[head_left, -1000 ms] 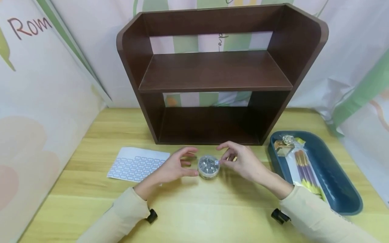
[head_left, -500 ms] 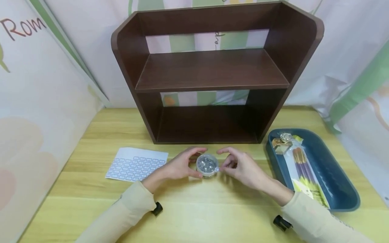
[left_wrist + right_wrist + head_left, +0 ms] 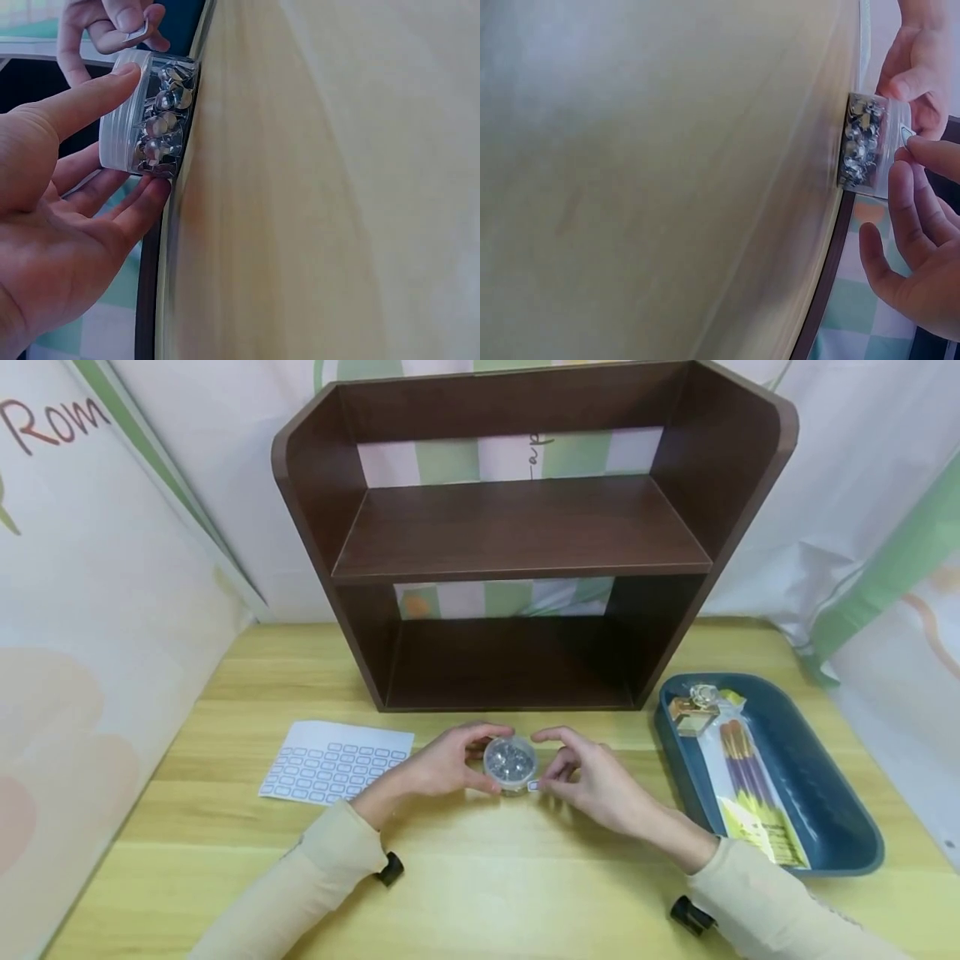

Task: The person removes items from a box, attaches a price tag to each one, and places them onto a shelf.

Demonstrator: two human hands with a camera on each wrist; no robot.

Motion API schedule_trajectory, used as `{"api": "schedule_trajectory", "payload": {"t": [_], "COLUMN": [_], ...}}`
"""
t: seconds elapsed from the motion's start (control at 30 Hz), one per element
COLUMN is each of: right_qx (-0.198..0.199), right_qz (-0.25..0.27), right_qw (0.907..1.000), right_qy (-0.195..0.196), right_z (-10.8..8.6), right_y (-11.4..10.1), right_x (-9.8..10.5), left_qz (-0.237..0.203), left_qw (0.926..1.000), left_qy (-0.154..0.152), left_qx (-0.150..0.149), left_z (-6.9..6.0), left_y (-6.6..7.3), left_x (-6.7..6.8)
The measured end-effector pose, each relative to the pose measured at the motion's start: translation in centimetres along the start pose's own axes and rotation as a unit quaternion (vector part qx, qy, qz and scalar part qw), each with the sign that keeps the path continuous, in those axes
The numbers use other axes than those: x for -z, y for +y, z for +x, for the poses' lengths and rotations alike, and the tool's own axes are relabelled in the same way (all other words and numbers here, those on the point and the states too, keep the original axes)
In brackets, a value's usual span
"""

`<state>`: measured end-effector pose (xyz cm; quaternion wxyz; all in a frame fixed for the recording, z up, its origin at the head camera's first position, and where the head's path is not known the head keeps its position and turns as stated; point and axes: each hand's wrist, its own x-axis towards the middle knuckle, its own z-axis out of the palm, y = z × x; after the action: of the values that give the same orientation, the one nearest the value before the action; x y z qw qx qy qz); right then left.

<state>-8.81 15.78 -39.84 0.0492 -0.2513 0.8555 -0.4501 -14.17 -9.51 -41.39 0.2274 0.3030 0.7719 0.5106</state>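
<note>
A small round clear jar [image 3: 510,763] with a translucent lid [image 3: 124,112] stands upright on the table. Shiny metal thumbtacks [image 3: 159,124] show through its wall. My left hand [image 3: 444,763] holds the jar from the left, thumb near the lid's edge and fingers around the far side. Between thumb and forefinger, my right hand [image 3: 600,783] pinches a small white label [image 3: 533,786] with a dark blue border. That label is close to the jar's right front; whether it touches the jar, I cannot tell.
Left of the jar lies a sheet of blue-bordered labels [image 3: 330,767]. Behind stands a dark brown two-tier shelf [image 3: 525,531]. A blue tray [image 3: 817,806] on the right holds packaged brushes [image 3: 746,768] and a small gold-coloured object [image 3: 693,714].
My left hand has moved right and taken hold of the jar. The pinched label has shifted from over the lid down to the jar's right front.
</note>
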Motion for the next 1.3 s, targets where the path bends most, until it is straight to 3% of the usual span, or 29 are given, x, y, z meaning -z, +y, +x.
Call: {"api": "schedule_trajectory", "payload": {"t": [0.17, 0.63, 1.07, 1.3], "right_qx": [0.013, 0.05, 0.027, 0.034], "right_qz": [-0.007, -0.034, -0.055, -0.061], "right_qw": [0.9999, 0.9977, 0.997, 0.9957], "right_qy": [0.0, 0.031, 0.047, 0.061], "right_z": [0.0, 0.7, 1.5, 1.7], "right_y": [0.1, -0.4, -0.9, -0.7], "right_x": [-0.3, -0.5, -0.3, -0.4], "left_qz": [-0.004, -0.072, -0.079, -0.074], "left_qw": [0.9999, 0.997, 0.9956, 0.9959], "left_qy": [0.001, 0.006, 0.01, 0.006], "left_qx": [0.012, 0.027, 0.05, 0.05], "left_z": [0.1, 0.9, 1.5, 1.6], "left_y": [-0.1, -0.1, -0.1, -0.2], "left_x": [0.1, 1.0, 1.4, 1.5]}}
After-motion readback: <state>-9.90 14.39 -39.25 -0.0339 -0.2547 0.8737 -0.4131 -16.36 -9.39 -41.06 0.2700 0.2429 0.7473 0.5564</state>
